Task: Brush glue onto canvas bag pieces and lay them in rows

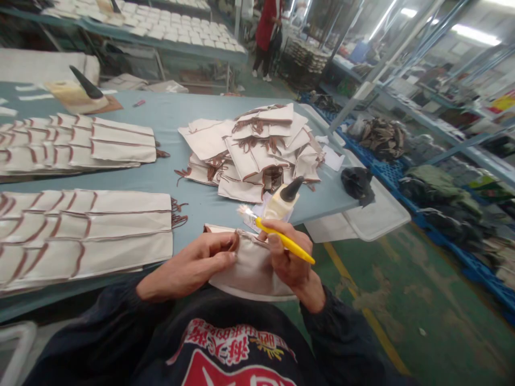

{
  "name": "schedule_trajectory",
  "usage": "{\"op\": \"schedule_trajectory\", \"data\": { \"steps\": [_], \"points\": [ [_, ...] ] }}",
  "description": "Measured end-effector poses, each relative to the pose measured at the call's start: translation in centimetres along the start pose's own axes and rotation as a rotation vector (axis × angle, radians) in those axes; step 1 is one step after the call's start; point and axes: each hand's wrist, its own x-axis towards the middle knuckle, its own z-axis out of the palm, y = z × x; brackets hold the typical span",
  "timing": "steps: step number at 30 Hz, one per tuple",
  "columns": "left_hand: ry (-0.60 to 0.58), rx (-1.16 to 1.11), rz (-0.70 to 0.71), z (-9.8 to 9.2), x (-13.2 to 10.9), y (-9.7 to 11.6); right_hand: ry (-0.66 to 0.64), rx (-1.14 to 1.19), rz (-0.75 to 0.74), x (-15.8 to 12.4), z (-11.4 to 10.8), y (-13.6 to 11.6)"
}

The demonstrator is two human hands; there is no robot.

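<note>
A cream fabric piece with brown edging (257, 268) lies at the table's near edge, partly over my lap. My left hand (201, 260) pinches its upper left edge between thumb and fingers. In my right hand (292, 257) is a yellow-handled brush (292, 245), its pale bristles pointing up and left; those fingers also touch the fabric's top edge. Just beyond stands a cream bottle with a black nozzle (284, 198). Behind it rises a loose heap of cream pieces with brown cords (249, 155).
Overlapping rows of cream pieces (129, 225) cover the blue table's left side, with another stack (120, 142) behind. A second black-nozzled bottle (80, 94) lies farther back. A black plastic bag (358, 185) sits at the right edge. A person in red (267, 32) stands in the distance.
</note>
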Motion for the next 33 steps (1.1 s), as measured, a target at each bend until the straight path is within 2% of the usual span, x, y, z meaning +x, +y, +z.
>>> {"op": "schedule_trajectory", "data": {
  "steps": [4,6,10,15,18,21,25,27,30,33],
  "points": [
    [-0.006,0.016,-0.039,0.2,-0.3,-0.3,0.241,0.178,0.28,0.4,-2.6,-1.1],
    [-0.029,-0.005,-0.094,0.2,-0.4,-0.2,0.281,0.257,0.328,0.8,-3.9,-2.2],
    [-0.027,0.083,-0.078,0.1,-0.7,0.1,0.106,0.358,0.304,1.3,-4.8,-3.7],
    [-0.053,0.118,-0.063,0.4,-0.7,0.1,-0.036,0.156,0.158,2.2,-3.3,-3.7],
    [-0.068,0.087,-0.047,0.8,-0.9,0.1,-0.063,0.096,0.057,3.1,-2.0,-3.3],
    [-0.048,0.087,-0.035,0.9,-1.1,0.2,-0.017,0.111,0.049,3.2,-1.4,-2.9],
    [-0.049,0.065,-0.039,0.8,-1.3,0.2,0.125,0.144,0.124,2.5,-2.7,-3.0],
    [-0.037,0.053,-0.041,0.8,-1.3,0.2,0.153,0.141,0.153,2.2,-3.8,-3.4],
    [-0.056,0.066,-0.062,0.9,-1.2,0.1,0.033,0.138,0.151,2.2,-4.4,-3.9],
    [-0.091,0.105,-0.073,1.0,-0.9,-0.3,-0.063,0.102,0.104,2.4,-3.6,-3.7]
  ]
}}
